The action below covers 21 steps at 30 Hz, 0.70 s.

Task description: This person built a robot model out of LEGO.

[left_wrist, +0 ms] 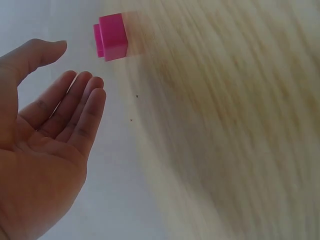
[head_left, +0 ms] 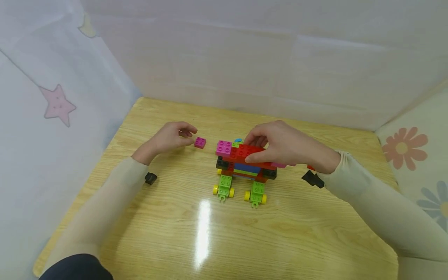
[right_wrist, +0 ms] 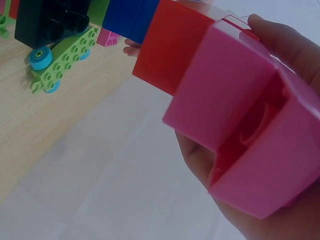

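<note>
My right hand (head_left: 285, 146) grips the red top bricks (head_left: 251, 149) of a toy brick build, thumb on the near side and fingers on the far side. Pink bricks (right_wrist: 210, 90) loom close beside that hand in the right wrist view. Below the red layer are blue, lime and black bricks; lime wheeled bases (head_left: 258, 188) with yellow wheels stand at the bottom. To the left, my left hand (head_left: 171, 137) holds nothing, its fingers relaxed and thumb apart. Just beyond its fingertips a magenta brick (left_wrist: 114, 37) sits on the table, apart from the hand.
A small black brick (head_left: 150, 178) lies beside my left forearm. Another black piece (head_left: 312, 179) is under my right wrist, with a bit of red behind it. The wooden table (head_left: 168, 233) meets white cloth walls (head_left: 224, 58) at the back and sides.
</note>
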Motion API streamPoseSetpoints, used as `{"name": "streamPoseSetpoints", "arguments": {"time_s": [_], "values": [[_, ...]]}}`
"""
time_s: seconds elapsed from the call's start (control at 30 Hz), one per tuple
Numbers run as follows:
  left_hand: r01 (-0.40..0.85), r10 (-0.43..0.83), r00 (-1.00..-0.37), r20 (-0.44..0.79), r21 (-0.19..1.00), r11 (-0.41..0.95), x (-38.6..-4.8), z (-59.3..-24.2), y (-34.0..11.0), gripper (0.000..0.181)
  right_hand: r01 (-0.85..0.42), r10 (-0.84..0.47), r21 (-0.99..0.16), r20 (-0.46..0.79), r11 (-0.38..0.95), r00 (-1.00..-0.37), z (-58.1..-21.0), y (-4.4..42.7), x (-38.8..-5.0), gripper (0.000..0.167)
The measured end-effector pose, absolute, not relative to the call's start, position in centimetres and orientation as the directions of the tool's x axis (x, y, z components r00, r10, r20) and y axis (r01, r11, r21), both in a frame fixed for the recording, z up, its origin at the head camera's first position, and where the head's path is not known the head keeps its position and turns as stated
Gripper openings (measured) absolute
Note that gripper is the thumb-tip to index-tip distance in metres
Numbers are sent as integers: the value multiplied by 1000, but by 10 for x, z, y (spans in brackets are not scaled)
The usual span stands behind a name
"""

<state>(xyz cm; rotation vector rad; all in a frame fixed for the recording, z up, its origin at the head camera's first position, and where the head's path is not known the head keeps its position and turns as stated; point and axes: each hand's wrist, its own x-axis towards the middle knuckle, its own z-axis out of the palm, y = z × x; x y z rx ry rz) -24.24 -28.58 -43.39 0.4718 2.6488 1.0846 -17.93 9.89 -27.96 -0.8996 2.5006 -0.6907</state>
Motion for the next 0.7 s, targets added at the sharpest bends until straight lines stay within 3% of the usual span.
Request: {"name": "streamPoseSetpoints", "arguments": {"time_s": [0.7], "values": [[225,423,-885,-195,616,755,-257,-449,-275,41,-479,-677,-574,-192,665,-711,-280,98,-182,34]]}}
